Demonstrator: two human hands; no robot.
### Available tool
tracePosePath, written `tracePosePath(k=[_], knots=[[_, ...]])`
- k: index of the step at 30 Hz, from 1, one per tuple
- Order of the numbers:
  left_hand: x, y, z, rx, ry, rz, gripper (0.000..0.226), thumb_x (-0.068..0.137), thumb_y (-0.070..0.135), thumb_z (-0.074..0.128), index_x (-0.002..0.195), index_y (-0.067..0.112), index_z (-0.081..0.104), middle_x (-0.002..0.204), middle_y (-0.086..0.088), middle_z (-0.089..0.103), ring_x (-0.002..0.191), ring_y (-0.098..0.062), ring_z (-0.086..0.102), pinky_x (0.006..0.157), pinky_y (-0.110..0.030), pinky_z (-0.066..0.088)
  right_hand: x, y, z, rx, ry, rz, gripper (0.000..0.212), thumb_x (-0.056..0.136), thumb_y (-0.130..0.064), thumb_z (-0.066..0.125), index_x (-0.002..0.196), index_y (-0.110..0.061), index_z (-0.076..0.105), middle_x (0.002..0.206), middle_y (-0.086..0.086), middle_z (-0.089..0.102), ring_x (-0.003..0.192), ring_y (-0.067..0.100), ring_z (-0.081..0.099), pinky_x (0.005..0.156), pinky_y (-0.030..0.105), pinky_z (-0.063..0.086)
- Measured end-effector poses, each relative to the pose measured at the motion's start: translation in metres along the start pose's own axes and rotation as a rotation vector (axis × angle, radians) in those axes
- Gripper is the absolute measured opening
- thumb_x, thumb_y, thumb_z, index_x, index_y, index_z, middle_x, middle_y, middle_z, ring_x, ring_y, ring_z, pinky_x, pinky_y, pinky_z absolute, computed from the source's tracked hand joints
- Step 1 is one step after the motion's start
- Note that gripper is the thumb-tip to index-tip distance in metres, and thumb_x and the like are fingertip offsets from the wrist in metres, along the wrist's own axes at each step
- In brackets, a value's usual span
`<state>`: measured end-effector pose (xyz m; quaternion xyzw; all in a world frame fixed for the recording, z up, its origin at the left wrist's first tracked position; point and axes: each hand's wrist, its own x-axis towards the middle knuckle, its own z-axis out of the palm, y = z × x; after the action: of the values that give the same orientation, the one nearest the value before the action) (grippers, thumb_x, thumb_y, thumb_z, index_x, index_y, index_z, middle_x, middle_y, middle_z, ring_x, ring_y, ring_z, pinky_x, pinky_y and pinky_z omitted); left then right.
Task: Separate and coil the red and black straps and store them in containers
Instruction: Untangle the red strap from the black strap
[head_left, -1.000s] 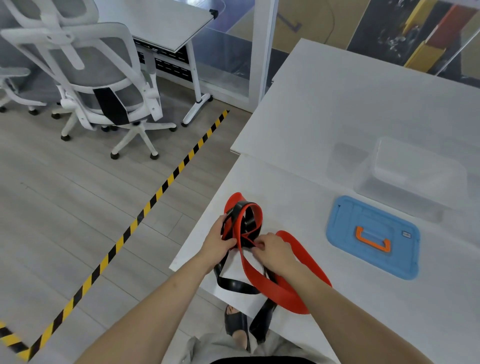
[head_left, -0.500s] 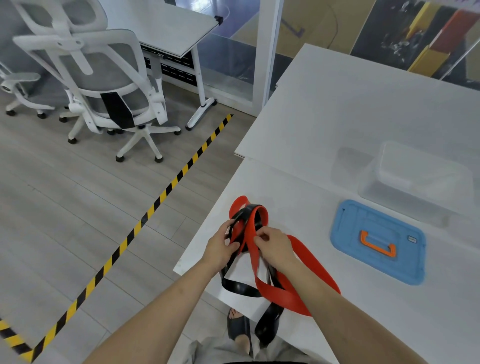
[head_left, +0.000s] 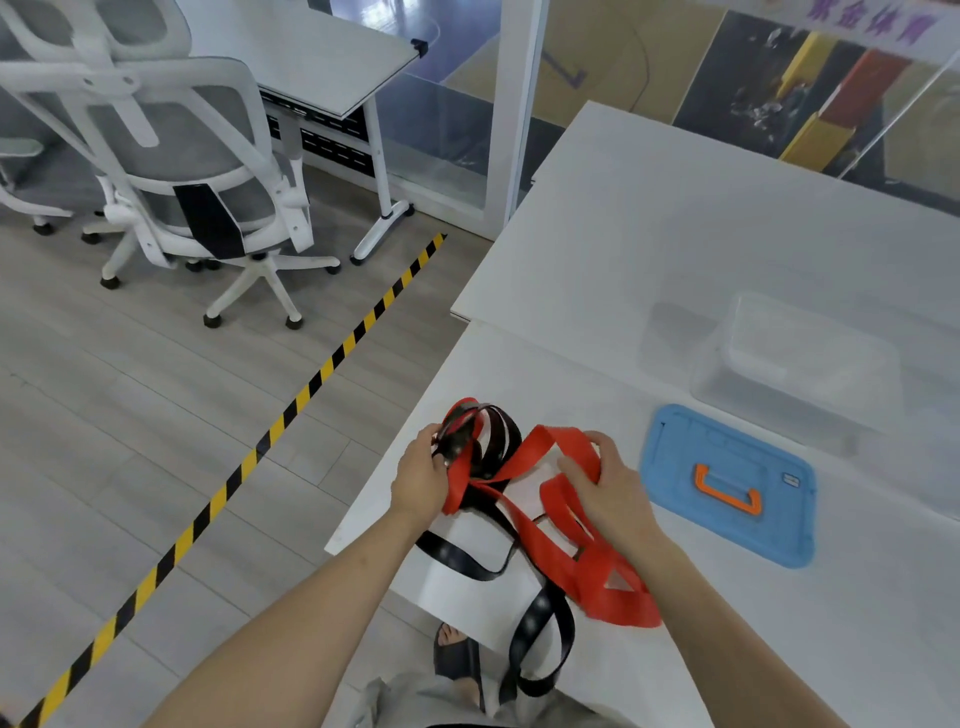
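Observation:
A red strap (head_left: 597, 577) and a black strap (head_left: 467, 556) lie tangled at the near left corner of the white table (head_left: 649, 260). My left hand (head_left: 423, 475) pinches a bunched loop of black and red strap at the tangle's top left. My right hand (head_left: 610, 486) grips a loop of the red strap, pulled out to the right of that bunch. The black strap's lower loop hangs over the table's front edge. A clear plastic container (head_left: 800, 364) stands at the back right, with its blue lid (head_left: 727, 483), orange handle up, lying flat in front of it.
The table's left edge drops to a wood floor with a yellow-black tape line (head_left: 291, 410). A white office chair (head_left: 171, 171) and another desk (head_left: 311, 52) stand far left. My sandalled foot (head_left: 457, 660) shows below the table's front edge.
My right hand has moved right, drawing a red loop out of the bunch that my left hand keeps holding. The red strap now spreads wider across the table.

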<state>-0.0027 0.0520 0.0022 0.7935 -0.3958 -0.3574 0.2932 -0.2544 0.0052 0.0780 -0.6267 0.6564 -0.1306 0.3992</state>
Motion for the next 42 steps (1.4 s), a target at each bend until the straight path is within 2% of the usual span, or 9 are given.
tracePosePath(k=[2,6,11,16,22,27,32,38,42], knots=[[-0.001,0.001,0.002,0.070,-0.038,0.022,0.049,0.102,0.035,0.054,0.150,0.025,0.047,0.144,-0.004,0.057,0.134,-0.029,0.052,0.110,-0.049,0.047,0.000,0.017,0.007,-0.175,-0.126,0.050,0.051,0.099,-0.068,0.047,0.144,-0.046,0.039,0.112,0.000,0.075,0.099,0.026,0.072,0.092,0.045,0.056],[0.006,-0.008,0.004,0.112,-0.122,-0.008,0.085,0.079,0.039,0.081,0.153,0.026,0.041,0.144,-0.005,0.054,0.133,-0.028,0.055,0.108,-0.045,0.051,0.002,0.033,0.023,-0.512,-0.312,0.089,0.049,0.102,-0.043,0.049,0.144,-0.018,0.052,0.130,0.013,0.069,0.117,0.034,0.064,0.094,0.040,0.050],[0.003,-0.007,-0.003,0.051,-0.059,0.010,0.062,0.094,0.035,0.073,0.147,0.022,0.045,0.134,0.000,0.065,0.120,-0.025,0.064,0.099,-0.039,0.054,0.014,0.016,0.038,-0.661,-0.220,0.057,0.041,0.096,-0.035,0.058,0.126,-0.008,0.059,0.126,0.012,0.053,0.120,0.033,0.055,0.099,0.043,0.050],[0.002,-0.004,-0.005,0.051,-0.073,0.025,0.045,0.100,0.030,0.065,0.143,0.024,0.054,0.131,-0.001,0.067,0.122,-0.028,0.063,0.099,-0.038,0.050,0.024,0.002,0.050,-0.679,-0.252,-0.008,0.113,0.083,-0.050,0.070,0.164,-0.032,-0.005,0.116,0.006,0.069,0.106,0.030,0.065,0.101,0.049,0.048],[0.002,-0.003,-0.003,0.070,-0.083,-0.015,0.054,0.097,0.025,0.066,0.149,0.023,0.050,0.140,-0.005,0.062,0.127,-0.030,0.059,0.106,-0.044,0.049,0.042,-0.004,0.077,-0.844,-0.202,-0.249,0.068,0.092,-0.057,0.068,0.147,-0.021,0.052,0.174,0.012,0.017,0.163,0.041,0.006,0.128,0.059,0.011],[0.000,-0.006,-0.002,0.023,-0.084,-0.034,0.057,0.095,0.014,0.066,0.150,0.018,0.050,0.140,-0.009,0.061,0.128,-0.030,0.058,0.110,-0.043,0.047,0.043,-0.006,0.098,-0.765,-0.325,-0.420,0.051,0.093,-0.041,0.071,0.137,-0.019,0.058,0.133,0.003,0.065,0.127,0.030,0.060,0.112,0.039,0.037],[-0.002,-0.006,0.000,0.063,-0.094,-0.036,0.054,0.095,0.030,0.065,0.147,0.024,0.050,0.131,-0.005,0.064,0.120,-0.026,0.062,0.105,-0.045,0.052,0.047,0.000,0.107,-0.778,-0.271,-0.410,0.034,0.099,-0.034,0.063,0.130,-0.021,0.066,0.120,0.003,0.065,0.111,0.030,0.065,0.086,0.039,0.048],[-0.005,-0.006,0.003,0.092,-0.004,-0.054,0.036,0.097,0.017,0.059,0.133,0.020,0.059,0.115,-0.007,0.064,0.104,-0.027,0.066,0.084,-0.034,0.054,0.047,0.001,0.090,-0.597,-0.270,-0.435,0.016,0.103,-0.020,0.053,0.108,-0.018,0.069,0.108,0.003,0.066,0.101,0.026,0.063,0.081,0.042,0.053],[-0.003,-0.001,-0.001,0.068,-0.063,-0.064,0.046,0.101,0.018,0.060,0.146,0.018,0.048,0.129,-0.010,0.059,0.118,-0.029,0.060,0.099,-0.042,0.052,0.033,0.005,0.060,-0.404,-0.219,-0.386,0.006,0.104,-0.023,0.053,0.100,-0.028,0.056,0.091,-0.003,0.066,0.086,0.018,0.060,0.077,0.041,0.053]])
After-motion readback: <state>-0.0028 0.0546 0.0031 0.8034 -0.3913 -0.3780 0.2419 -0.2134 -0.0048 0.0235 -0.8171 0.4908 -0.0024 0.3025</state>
